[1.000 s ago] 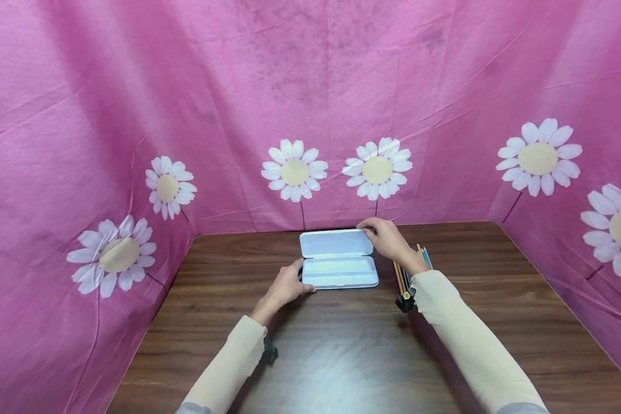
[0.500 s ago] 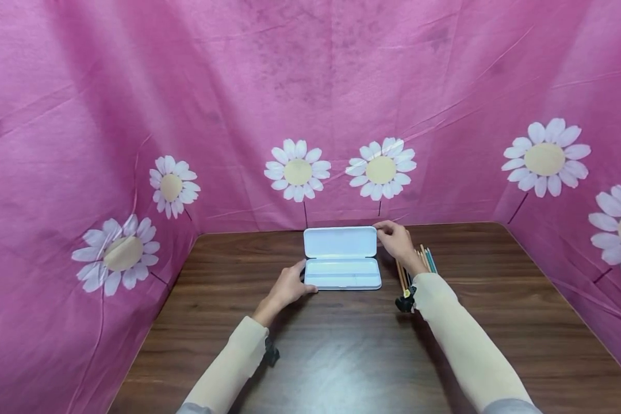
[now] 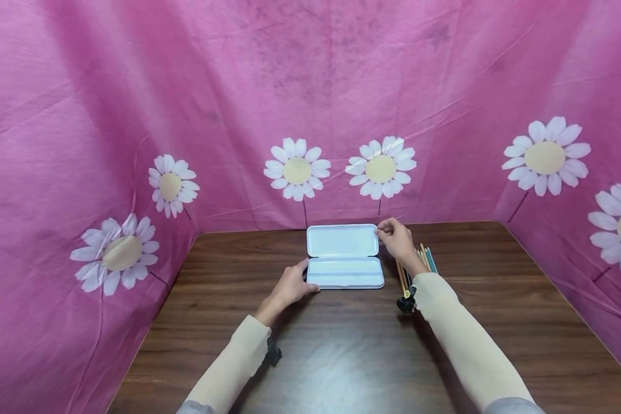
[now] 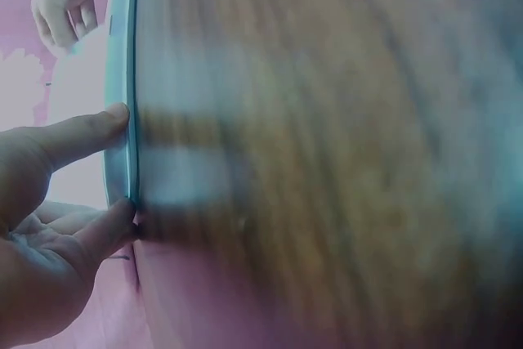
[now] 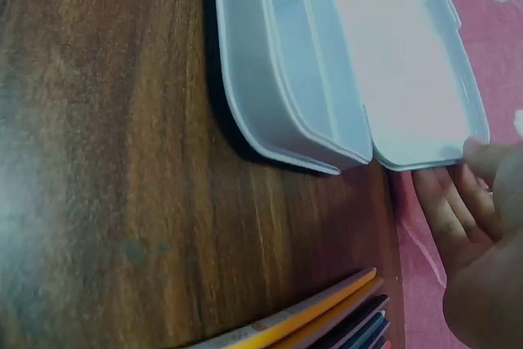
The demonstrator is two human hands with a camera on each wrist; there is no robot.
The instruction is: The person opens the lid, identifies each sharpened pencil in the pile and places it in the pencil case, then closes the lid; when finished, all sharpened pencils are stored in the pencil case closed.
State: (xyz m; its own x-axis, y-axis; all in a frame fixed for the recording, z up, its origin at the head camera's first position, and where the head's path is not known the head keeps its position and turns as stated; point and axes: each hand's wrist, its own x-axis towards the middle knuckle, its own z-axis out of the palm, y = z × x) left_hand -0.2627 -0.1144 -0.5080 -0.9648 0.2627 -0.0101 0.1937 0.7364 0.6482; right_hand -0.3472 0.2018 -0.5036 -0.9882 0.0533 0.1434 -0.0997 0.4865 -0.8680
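Observation:
A white pencil case (image 3: 344, 272) lies on the table with its lid (image 3: 343, 240) raised at the back. No items show in its long compartments (image 5: 315, 63). At the base's left front corner, my left hand (image 3: 291, 285) grips it, thumb at the front and fingers along the left side. My right hand (image 3: 397, 240) pinches the lid's right edge; in the right wrist view the thumb is on the inner face and the fingers are behind. Several pencils (image 3: 427, 260) lie right of the case, partly hidden by my right wrist.
The brown wooden table (image 3: 227, 247) reaches back to a pink cloth (image 3: 227, 115) with white daisies, which also hangs along both sides. A black wrist camera (image 3: 406, 303) sits by the near ends of the pencils.
The lid has tipped further back and shows more of its inner face. My right hand has shifted right along its edge. The case has slid slightly right with my left hand.

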